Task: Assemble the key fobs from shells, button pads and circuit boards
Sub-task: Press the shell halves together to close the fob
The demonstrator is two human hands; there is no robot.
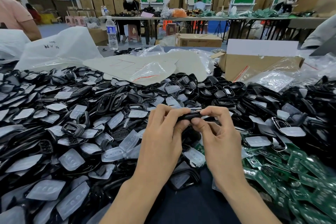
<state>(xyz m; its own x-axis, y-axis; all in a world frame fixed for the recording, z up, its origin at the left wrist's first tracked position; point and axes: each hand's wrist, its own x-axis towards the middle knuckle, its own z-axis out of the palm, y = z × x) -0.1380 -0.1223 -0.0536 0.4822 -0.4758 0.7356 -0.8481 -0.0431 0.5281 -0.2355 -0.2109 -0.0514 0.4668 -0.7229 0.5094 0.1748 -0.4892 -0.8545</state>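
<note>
Both hands hold one black key fob shell (190, 115) edge-on above the heap, in the middle of the head view. My left hand (163, 132) pinches its left end between thumb and fingers. My right hand (216, 129) pinches its right end the same way. What is inside the shell is hidden by my fingers. Black shells (112, 100) and translucent button pads (71, 159) lie mixed in a deep pile across the table. Green circuit boards (291, 167) are heaped at the lower right.
Plastic bags (60, 49) and a sheet of foam (138, 67) lie behind the pile. An open cardboard box (254, 63) stands at the back right, a water bottle (111, 32) at the back left. Other people work at tables farther off.
</note>
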